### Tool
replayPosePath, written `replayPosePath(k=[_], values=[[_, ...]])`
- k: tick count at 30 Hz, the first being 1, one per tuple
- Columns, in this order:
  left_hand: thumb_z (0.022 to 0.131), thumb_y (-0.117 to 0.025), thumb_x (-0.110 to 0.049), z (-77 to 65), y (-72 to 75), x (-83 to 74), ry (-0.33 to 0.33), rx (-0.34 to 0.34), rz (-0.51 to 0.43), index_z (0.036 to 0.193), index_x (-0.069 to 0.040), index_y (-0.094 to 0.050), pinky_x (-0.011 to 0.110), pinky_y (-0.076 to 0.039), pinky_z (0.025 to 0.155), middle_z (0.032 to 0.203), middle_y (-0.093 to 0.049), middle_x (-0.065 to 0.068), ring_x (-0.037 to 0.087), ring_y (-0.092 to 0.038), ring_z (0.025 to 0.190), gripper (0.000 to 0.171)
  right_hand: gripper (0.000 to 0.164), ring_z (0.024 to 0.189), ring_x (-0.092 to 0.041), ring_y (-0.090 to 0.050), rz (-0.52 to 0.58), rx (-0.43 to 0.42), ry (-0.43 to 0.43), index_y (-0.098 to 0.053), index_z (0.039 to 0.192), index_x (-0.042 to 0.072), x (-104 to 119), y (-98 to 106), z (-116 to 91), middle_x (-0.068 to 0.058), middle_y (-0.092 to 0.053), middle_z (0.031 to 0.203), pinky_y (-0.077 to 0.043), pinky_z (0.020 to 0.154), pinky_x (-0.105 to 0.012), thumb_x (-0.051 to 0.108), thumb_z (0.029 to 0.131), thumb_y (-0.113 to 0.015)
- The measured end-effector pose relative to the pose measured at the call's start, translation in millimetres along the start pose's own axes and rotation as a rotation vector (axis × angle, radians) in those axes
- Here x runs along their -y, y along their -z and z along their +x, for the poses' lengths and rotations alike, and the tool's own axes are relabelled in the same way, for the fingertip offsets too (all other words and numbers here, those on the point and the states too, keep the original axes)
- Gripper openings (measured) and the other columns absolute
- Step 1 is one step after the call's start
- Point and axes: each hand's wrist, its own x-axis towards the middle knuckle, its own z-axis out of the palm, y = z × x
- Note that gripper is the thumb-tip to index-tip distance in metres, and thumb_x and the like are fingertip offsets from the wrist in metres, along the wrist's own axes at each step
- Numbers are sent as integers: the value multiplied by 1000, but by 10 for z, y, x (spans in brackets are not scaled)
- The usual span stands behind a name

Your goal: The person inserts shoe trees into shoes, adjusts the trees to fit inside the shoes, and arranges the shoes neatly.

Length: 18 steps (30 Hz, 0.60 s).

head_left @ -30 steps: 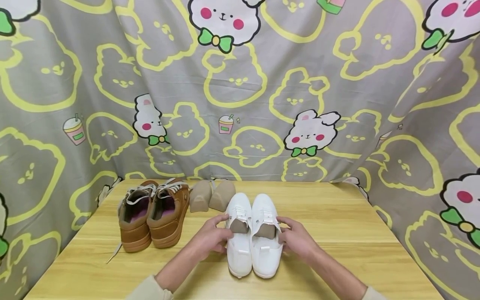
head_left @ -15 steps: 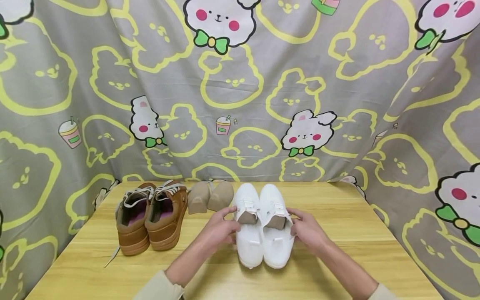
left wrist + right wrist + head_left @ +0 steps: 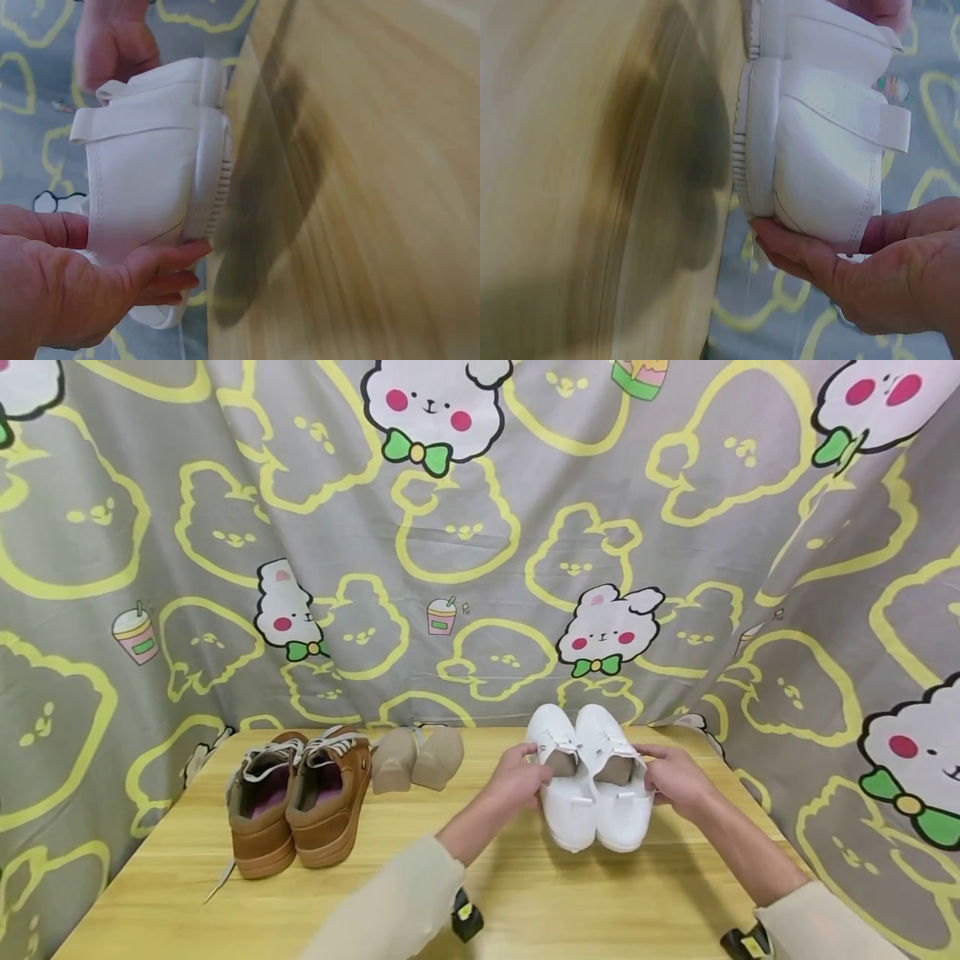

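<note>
Right of centre, my left hand [image 3: 521, 777] and right hand [image 3: 678, 781] grip the white shoes [image 3: 567, 817] by their outer sides, above the surface [image 3: 420, 822]; likely light, soft-sided; best held low, by the firmer soles [image 3: 756, 142].

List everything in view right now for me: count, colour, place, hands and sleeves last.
White shoes: two, white, held side by side above the table
Inserts: two, taupe, inside the white shoes
Brown shoes: two, brown, on the table's left
Shaped pieces: two, beige, right of the brown shoes
Table: one, light wood, below
Curtain: count unclear, grey with cartoon print, behind and at both sides
Black devices: two, black, by the sleeves
Left hand: one, bare, gripping the left white shoe
Right hand: one, bare, gripping the right one
Sleeves: two, cream, on the forearms
</note>
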Motion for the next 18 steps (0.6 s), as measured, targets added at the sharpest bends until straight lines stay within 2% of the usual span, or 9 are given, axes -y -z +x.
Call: replayPosePath(k=[4, 8, 14, 16, 18], values=[[76, -57, 7, 166, -225, 32, 9, -33, 3, 146, 4, -49, 48, -62, 72, 134, -57, 26, 28, -66, 94, 70, 80, 74, -17, -60, -21, 11, -16, -29, 152, -15, -122, 186, 142, -20, -62, 103, -54, 60, -33, -10, 73, -41], [75, -58, 7, 280, -422, 105, 15, -67, -18, 141, 3, -54, 47, -62, 64, 122, -64, 22, 29, -68, 89, 66, 80, 74, -16, -61, -36, 23, -31, -28, 150, -17, -264, 345, 247, -20, -62, 103, -54, 59, -32, -11, 72, -40], [75, -60, 8, 337, -608, 251, 41, -98, -39, 137, 2, -57, 45, -60, 60, 113, -65, 17, 26, -68, 83, 63, 81, 72, -15, -62, -53, 65, -50, -21, 150, -20, -436, 478, 286, -19, -63, 101, -54, 59, -31, -12, 72, -38], [74, -61, 8, 341, -642, 288, 42, -106, -45, 136, 2, -58, 40, -57, 55, 111, -64, 15, 20, -64, 74, 63, 81, 75, -15, -63, -51, 71, -58, -21, 151, -20, -479, 492, 293, -21, -64, 103, -55, 61, -31, -12, 72, -38], [74, -62, 7, 346, -677, 317, 47, -116, -62, 136, 1, -58, 33, -50, 50, 110, -63, 13, 13, -55, 63, 63, 81, 79, -16, -63, -43, 69, -69, -21, 152, -18, -513, 497, 303, -26, -62, 109, -56, 64, -32, -12, 72, -38]])
